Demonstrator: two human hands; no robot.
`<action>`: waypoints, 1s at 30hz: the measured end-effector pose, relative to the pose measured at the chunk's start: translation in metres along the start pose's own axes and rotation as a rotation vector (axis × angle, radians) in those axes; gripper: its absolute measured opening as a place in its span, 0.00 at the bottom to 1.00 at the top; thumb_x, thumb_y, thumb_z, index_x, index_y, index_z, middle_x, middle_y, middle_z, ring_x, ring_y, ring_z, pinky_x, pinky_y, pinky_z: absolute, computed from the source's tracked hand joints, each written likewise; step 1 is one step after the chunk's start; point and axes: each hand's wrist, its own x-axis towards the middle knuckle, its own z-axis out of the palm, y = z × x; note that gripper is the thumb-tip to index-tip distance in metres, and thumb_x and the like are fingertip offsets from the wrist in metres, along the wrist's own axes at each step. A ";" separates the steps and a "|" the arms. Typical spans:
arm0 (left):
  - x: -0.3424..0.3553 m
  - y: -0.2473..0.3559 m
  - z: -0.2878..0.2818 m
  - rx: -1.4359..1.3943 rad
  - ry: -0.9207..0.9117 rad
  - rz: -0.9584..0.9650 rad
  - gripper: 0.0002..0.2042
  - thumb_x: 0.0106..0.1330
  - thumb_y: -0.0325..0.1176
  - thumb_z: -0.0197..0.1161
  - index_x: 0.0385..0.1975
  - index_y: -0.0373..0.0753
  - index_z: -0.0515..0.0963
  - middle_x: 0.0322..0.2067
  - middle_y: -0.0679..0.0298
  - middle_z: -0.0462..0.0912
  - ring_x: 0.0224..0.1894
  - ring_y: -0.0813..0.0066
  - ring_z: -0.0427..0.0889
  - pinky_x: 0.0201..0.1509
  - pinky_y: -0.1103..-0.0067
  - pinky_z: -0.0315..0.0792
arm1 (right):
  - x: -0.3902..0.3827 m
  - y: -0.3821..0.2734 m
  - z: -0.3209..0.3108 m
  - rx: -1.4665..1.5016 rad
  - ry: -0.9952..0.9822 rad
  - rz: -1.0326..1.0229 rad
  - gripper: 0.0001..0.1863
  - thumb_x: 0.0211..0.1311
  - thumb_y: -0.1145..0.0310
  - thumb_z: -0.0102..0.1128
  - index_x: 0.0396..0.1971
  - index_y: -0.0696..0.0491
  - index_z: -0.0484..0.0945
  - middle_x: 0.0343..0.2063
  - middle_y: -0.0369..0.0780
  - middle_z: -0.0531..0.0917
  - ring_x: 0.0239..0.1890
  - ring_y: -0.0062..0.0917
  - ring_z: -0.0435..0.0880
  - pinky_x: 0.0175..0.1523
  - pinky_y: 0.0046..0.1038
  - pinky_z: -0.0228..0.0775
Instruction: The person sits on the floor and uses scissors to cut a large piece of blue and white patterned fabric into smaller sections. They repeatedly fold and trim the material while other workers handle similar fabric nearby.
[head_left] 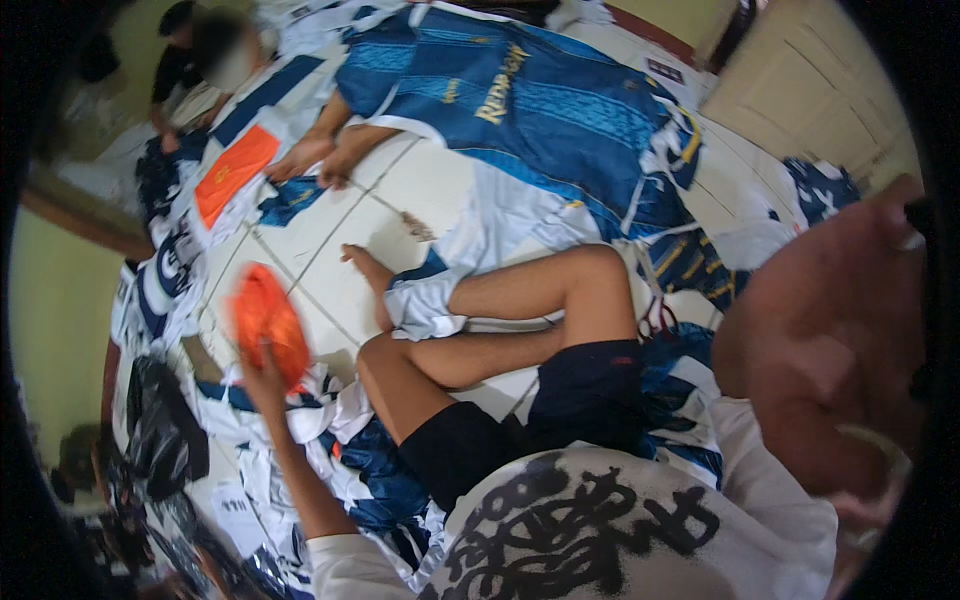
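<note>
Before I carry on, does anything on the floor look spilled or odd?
Yes: a brownish patch marks the white tiles near the bare foot, odd against the pale surface. Whether stain or debris, I can't tell.

l arm out fwd & to the l side, l forearm (298, 470) near straight in line w/ l hand (262, 378), wrist w/ little bend. l fingers pt fwd, closed in a grip, partly hidden & a bit blurred. r arm (815, 350) raised v close to the cam on the far r, big & blurred, looks folded up; r hand can't be made out. seated, both legs bent: l knee (378, 354) out to the l w/ l shin tucked inward, r knee (605, 268) up fwd, r shin running across to the l, r foot (366, 270) bare, toes pt l.
</note>
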 end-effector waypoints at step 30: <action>-0.174 -0.001 -0.018 0.134 -0.092 -0.335 0.11 0.58 0.27 0.63 0.40 0.38 0.75 0.24 0.48 0.80 0.27 0.49 0.81 0.31 0.68 0.72 | -0.323 -0.032 -0.088 -0.340 -0.766 1.347 0.14 0.61 0.64 0.64 0.45 0.52 0.78 0.56 0.44 0.74 0.56 0.35 0.73 0.58 0.32 0.65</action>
